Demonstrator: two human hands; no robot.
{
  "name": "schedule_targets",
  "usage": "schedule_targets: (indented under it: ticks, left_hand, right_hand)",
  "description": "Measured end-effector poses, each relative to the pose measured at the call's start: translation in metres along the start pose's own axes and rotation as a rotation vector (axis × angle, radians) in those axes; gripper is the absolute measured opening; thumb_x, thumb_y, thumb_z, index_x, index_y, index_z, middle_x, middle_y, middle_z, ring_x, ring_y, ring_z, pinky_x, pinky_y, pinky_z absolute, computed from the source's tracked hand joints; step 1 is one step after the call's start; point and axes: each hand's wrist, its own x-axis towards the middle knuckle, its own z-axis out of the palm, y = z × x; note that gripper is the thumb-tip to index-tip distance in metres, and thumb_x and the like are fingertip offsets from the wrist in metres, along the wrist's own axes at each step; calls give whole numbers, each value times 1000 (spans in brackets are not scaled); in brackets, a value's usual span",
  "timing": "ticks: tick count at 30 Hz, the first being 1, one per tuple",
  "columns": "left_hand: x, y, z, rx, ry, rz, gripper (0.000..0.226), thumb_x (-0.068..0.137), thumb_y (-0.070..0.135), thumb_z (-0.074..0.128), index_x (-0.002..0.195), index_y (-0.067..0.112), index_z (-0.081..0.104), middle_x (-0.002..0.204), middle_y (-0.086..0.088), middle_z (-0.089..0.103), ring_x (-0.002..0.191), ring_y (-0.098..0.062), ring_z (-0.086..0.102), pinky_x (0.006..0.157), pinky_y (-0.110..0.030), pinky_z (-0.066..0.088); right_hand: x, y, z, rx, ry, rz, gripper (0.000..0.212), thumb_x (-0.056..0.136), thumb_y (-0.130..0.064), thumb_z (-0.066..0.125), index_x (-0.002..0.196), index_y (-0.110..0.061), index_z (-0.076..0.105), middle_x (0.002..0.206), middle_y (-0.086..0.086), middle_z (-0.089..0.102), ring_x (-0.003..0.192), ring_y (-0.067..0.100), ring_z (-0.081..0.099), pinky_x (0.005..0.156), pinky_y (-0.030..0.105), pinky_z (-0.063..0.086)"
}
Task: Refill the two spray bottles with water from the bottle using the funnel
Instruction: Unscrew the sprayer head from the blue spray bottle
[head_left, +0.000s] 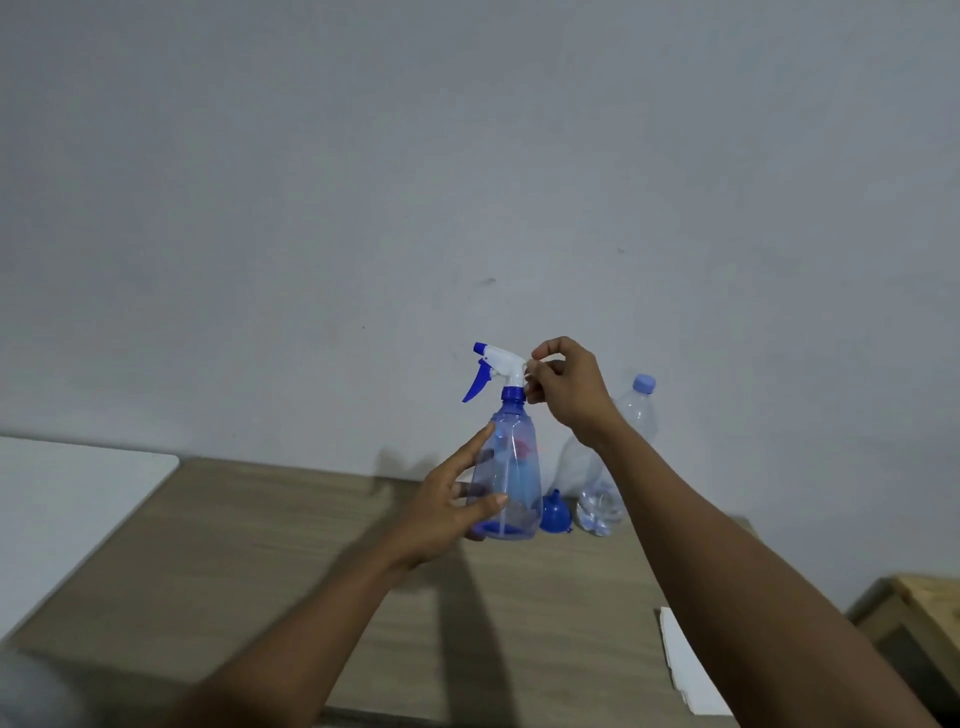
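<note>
In the head view, a clear blue spray bottle (511, 467) is being kept upright near the far edge of a wooden tabletop (234, 545), before a plain grey wall (467, 156). Its body is being grasped by the left hand (447, 514), and its white sprayer head is being pinched from behind by the right hand (563, 387). Just right of it, a blue funnel (556, 512) and a capped water bottle (634, 410) are being left standing.

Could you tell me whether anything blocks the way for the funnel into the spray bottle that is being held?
Yes: the trigger spray head sits on the neck of the spray bottle, covering its mouth. The right hand grips that head, the left hand holds the body; the funnel sits just behind.
</note>
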Motion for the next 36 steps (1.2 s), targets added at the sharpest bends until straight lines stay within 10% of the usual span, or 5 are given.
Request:
schedule_targets:
  ticks: [18,36]
  left_hand:
    - [-30,37,26,-7,18,19,73,88,15,72,140,52,36,146,11,46,118,-22,59,77,-38,62]
    - [-41,56,17,-16,-14,58,81,79,24,78,144,52,37,144,14,50,122,-28,58,83,-51,60]
  right_hand:
    - [-40,-22,-42,-122,-302,-157,19,95,-16,64,114,-12,66,102,11,74,76,15,65,68,24,59]
    - [-49,-36,-33,74,-235,-219,15,95,-11,65,109,-10,64,91,13,73,71,11,64,65,18,50]
